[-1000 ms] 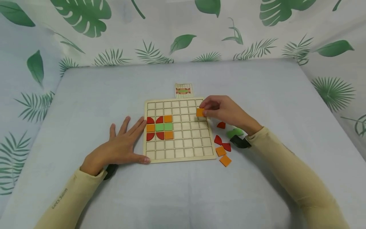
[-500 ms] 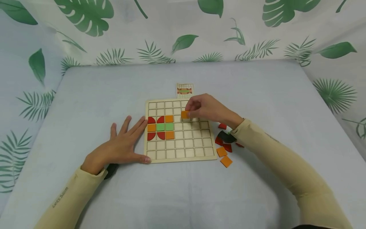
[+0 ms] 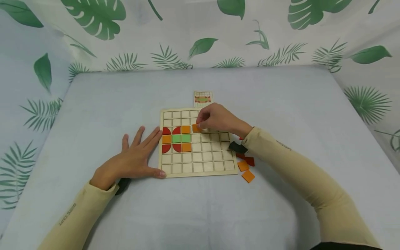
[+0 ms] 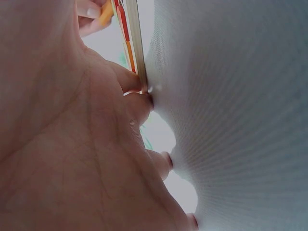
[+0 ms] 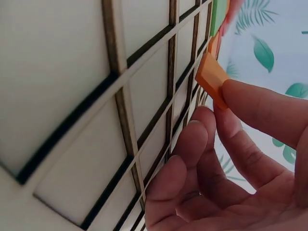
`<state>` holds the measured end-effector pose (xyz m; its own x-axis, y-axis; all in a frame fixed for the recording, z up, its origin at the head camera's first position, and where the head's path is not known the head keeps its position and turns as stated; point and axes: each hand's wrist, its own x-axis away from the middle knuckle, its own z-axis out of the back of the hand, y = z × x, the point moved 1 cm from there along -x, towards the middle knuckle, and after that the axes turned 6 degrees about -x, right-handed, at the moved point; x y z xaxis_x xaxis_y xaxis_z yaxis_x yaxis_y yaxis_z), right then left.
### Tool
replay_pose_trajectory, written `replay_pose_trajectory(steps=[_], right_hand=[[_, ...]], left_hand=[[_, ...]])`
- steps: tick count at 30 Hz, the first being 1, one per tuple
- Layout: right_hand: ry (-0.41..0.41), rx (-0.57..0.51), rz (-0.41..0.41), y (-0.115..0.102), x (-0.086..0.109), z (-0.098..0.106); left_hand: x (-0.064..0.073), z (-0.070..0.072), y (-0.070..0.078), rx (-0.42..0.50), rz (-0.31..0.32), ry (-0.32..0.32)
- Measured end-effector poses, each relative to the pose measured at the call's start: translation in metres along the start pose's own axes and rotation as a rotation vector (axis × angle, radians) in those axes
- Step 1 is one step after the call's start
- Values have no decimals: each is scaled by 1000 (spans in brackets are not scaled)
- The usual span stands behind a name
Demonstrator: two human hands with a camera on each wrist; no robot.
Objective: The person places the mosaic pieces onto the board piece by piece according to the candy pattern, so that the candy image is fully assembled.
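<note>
My right hand (image 3: 217, 118) pinches an orange square tile (image 5: 212, 79) between thumb and forefinger. In the head view that tile overlaps the cell just right of the upper orange tile (image 3: 185, 129) on the wooden grid board (image 3: 200, 175). Tilted, it has one corner close to the grid in the right wrist view. Fingers spread, my left hand (image 3: 132, 161) lies at the board's left edge, thumb at the lower left corner. Red quarter-round tiles (image 3: 166, 148), two green squares (image 3: 181, 138) and orange squares sit in the board's left columns.
Behind the board lies a small pattern card (image 3: 203, 99), partly covered by my right hand. Loose orange squares (image 3: 248, 176) and red pieces (image 3: 250, 161) lie off the board's right edge, some hidden by the dark wrist camera (image 3: 238, 147). A leaf-print cloth (image 3: 175, 31) hangs behind.
My right hand has carried the orange tile leftward across the board, from its right side to beside the upper orange tile, and lower. The left hand has stayed at the board's edge.
</note>
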<state>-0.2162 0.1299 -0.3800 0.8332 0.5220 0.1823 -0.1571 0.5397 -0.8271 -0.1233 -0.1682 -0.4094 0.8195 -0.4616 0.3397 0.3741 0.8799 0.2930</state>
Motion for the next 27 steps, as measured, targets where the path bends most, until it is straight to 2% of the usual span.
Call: replay_pose_trajectory(steps=[14, 27], right_hand=[[-33, 91, 64, 0, -5, -5], [-16, 161, 69, -5, -6, -8]], left_hand=[[-1, 1, 2, -13, -4, 3], [-3, -1, 0, -27, -5, 5]])
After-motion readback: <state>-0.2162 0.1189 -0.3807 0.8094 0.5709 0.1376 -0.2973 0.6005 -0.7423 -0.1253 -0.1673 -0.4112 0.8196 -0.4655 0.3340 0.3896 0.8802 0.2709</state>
